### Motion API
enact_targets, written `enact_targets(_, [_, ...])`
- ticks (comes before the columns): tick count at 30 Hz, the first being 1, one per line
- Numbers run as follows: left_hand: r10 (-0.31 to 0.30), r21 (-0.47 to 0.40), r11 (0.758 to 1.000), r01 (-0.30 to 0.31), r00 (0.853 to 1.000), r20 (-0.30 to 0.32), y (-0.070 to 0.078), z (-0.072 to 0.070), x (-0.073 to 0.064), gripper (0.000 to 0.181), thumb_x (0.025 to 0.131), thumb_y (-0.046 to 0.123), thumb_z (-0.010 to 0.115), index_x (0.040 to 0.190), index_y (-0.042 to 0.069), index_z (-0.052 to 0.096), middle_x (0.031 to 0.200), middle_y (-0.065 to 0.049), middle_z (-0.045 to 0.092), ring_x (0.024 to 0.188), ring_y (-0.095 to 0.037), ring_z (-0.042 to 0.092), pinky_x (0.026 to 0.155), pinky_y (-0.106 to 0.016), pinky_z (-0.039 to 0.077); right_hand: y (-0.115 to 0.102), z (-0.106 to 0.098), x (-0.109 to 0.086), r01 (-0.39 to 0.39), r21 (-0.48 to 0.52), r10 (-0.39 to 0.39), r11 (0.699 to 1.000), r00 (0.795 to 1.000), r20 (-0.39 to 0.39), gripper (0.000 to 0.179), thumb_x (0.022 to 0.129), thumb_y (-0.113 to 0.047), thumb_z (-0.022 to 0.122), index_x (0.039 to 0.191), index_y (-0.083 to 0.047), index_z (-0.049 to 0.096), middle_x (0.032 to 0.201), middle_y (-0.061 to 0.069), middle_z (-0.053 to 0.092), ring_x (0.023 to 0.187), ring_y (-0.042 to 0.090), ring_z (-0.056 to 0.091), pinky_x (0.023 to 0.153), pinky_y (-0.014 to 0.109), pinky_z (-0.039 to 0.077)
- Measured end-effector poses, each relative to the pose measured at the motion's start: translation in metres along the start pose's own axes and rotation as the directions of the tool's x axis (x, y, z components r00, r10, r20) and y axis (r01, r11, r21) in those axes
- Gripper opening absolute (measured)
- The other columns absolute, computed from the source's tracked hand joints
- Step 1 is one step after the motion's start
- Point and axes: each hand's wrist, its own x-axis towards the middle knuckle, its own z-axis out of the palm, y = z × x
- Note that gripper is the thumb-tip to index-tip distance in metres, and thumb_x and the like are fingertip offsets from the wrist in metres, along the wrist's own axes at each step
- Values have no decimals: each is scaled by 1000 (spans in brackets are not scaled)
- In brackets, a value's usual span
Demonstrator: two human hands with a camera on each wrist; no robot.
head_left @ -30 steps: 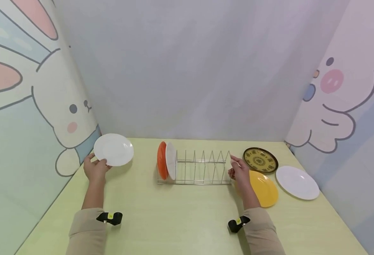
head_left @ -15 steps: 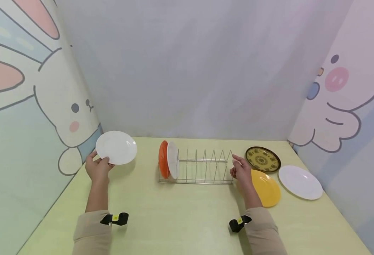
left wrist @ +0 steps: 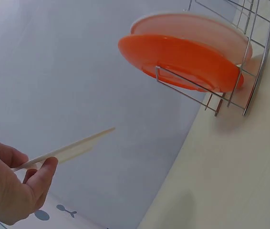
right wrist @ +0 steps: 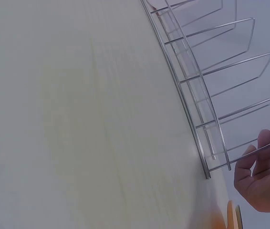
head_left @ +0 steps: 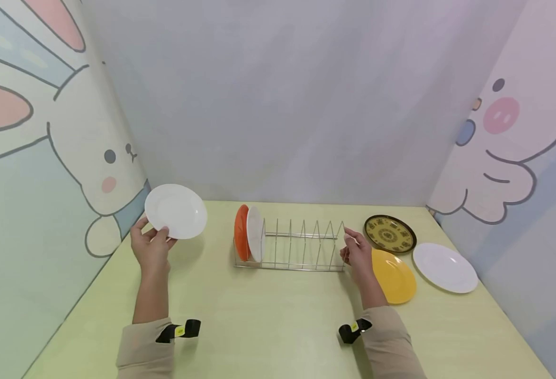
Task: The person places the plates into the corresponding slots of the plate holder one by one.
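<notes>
In the head view my left hand [head_left: 152, 247] pinches the near left rim of a white plate [head_left: 176, 210], thumb on top, and holds it tilted above the table's left side. The left wrist view shows that plate [left wrist: 73, 148] edge-on between thumb and fingers. A metal wire dish rack [head_left: 301, 267] stands mid-table. At its left end an orange plate [head_left: 241, 234] and a second white plate [head_left: 255, 234] stand upright. My right hand [head_left: 359, 252] grips the wire at the rack's right end; in the right wrist view its fingers [right wrist: 264, 148] curl round that end wire.
Right of the rack lie a yellow plate [head_left: 394, 279], a dark-rimmed patterned plate [head_left: 389, 234] and a white oval plate [head_left: 445, 268]. The pale table [head_left: 268, 326] meets a grey back wall [head_left: 278, 105] and side walls with cartoon animals.
My left hand has raised the white plate a little and shifted it slightly rightward. The right hand keeps its grip on the rack's end, and the rack with its plates stays put.
</notes>
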Motion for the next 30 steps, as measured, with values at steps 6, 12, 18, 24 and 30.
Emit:
enact_targets(6, [28, -10, 1000, -28, 999, 37, 4, 8, -15, 48, 90, -8, 48, 131, 11, 36, 106, -12, 43, 87, -19, 60, 70, -27, 53, -1, 1, 1, 4, 0, -4, 1000, 1000, -5, 32, 97, -26, 51, 125, -12, 55, 60, 3, 51, 54, 13, 50, 51, 24, 43])
enact_targets(12, [81, -57, 995, -77, 995, 62, 8, 15, -31, 48, 89, -10, 49, 129, 12, 37, 105, -13, 44, 93, -21, 54, 70, -29, 53, 0, 0, 3, 9, -6, -9, 1000, 1000, -12, 31, 96, -27, 52, 124, -13, 56, 61, 5, 51, 54, 14, 50, 52, 26, 44])
enact_targets(18, [86, -129, 989, -70, 989, 121, 9, 21, -46, 46, 88, -10, 50, 126, 13, 38, 106, -13, 43, 93, -21, 52, 68, -27, 51, 1, -1, 2, -2, -1, 2, 1000, 1000, -2, 32, 97, -26, 51, 125, -13, 55, 61, 4, 51, 54, 12, 51, 52, 25, 45])
enact_targets(24, [87, -178, 982, -60, 985, 151, 8, 27, -59, 47, 87, -12, 51, 126, 13, 40, 106, -14, 44, 91, -22, 54, 66, -27, 51, 2, -1, 2, -15, 11, 15, 1000, 1000, 5, 31, 97, -27, 51, 125, -14, 55, 60, 3, 51, 54, 12, 50, 52, 25, 44])
enact_targets(30, [121, -213, 974, -77, 972, 203, 6, 35, -67, 48, 88, -12, 51, 127, 12, 39, 107, -15, 45, 90, -22, 54, 68, -28, 51, 1, -1, 2, -18, 16, 18, 1000, 1000, 4, 33, 96, -28, 52, 126, -14, 54, 61, 3, 51, 54, 12, 50, 52, 24, 43])
